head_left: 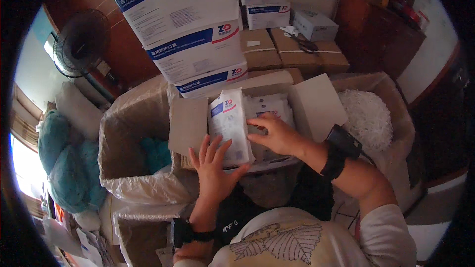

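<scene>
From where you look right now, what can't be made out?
All in the head view:
White packet: far face, turned away from the camera; fine lettering, too small to read.
Open box: bottom, covered by other packets.
Left hand: palm, hidden by its own back.
Lined carton, lower left: near part, cut off by the picture's lower edge.

There are two hands point(217, 175), two black wrist straps point(334, 163), one fan point(81, 43), one grey box point(316, 24) and three large blue-and-white boxes point(198, 53) visible.
</scene>
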Demonstrator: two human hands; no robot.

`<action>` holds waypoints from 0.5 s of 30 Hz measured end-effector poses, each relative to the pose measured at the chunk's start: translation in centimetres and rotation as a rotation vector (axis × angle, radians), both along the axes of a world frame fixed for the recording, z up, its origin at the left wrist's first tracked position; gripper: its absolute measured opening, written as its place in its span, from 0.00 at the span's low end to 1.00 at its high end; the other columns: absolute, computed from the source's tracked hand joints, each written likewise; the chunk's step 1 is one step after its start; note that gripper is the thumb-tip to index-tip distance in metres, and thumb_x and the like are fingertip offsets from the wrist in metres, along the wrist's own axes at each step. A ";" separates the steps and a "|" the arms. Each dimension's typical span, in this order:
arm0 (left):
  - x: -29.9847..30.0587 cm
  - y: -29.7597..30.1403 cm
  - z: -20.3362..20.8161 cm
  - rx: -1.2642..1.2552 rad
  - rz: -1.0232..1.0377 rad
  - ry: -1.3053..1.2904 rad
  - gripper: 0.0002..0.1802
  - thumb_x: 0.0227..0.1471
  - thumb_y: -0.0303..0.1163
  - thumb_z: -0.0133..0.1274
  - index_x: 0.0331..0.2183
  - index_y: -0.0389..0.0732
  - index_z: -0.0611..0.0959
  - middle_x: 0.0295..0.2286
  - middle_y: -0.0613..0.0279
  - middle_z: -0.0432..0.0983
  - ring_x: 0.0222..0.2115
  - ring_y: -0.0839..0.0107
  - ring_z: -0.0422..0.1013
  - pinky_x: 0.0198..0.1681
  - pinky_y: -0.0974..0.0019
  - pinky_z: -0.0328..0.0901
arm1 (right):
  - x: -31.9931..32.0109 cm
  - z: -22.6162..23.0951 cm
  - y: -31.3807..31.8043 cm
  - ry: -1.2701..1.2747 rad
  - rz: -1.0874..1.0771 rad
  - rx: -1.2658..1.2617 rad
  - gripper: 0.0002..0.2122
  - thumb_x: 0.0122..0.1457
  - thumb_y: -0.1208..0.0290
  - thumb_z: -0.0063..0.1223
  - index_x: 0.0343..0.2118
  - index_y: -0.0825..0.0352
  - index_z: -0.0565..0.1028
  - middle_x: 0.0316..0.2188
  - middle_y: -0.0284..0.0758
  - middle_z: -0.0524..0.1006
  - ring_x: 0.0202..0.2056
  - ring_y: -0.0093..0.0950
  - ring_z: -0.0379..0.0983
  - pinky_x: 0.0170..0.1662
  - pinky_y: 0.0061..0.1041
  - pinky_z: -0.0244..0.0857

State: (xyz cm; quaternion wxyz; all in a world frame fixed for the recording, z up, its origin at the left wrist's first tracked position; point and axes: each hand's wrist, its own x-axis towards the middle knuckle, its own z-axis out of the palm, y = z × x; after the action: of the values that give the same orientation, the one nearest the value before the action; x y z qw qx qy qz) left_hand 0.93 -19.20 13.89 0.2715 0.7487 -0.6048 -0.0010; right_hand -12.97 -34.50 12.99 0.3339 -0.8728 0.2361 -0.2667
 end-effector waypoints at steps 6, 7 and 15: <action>-0.3 -0.6 -0.2 -0.063 0.006 0.052 0.37 0.35 0.41 0.59 0.49 0.43 0.66 0.47 0.56 0.63 0.52 0.60 0.55 0.55 0.46 0.35 | 1.4 2.3 1.6 -0.145 0.148 1.033 0.17 0.58 0.69 0.39 0.50 0.65 0.63 0.37 0.34 0.72 0.34 0.22 0.70 0.37 0.21 0.64; 0.1 -0.6 -0.5 -0.067 0.017 0.083 0.37 0.35 0.41 0.59 0.49 0.43 0.66 0.47 0.55 0.63 0.51 0.60 0.57 0.56 0.48 0.36 | 1.5 2.5 1.6 -0.139 0.175 1.076 0.17 0.59 0.69 0.38 0.51 0.65 0.62 0.38 0.34 0.71 0.36 0.22 0.69 0.39 0.21 0.64; 0.3 -0.4 -0.3 -0.095 0.024 0.133 0.31 0.42 0.33 0.53 0.50 0.41 0.65 0.47 0.51 0.64 0.48 0.60 0.62 0.55 0.51 0.42 | 2.2 1.9 1.6 -0.178 0.316 1.074 0.17 0.59 0.70 0.38 0.51 0.65 0.62 0.40 0.31 0.70 0.38 0.21 0.69 0.39 0.20 0.64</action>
State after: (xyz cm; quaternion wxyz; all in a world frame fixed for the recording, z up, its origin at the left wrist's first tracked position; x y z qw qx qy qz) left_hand 1.24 -19.62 13.60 0.3463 0.7405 -0.5756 -0.0185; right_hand -10.74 -32.89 14.85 0.7853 -0.5794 0.1761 -0.1287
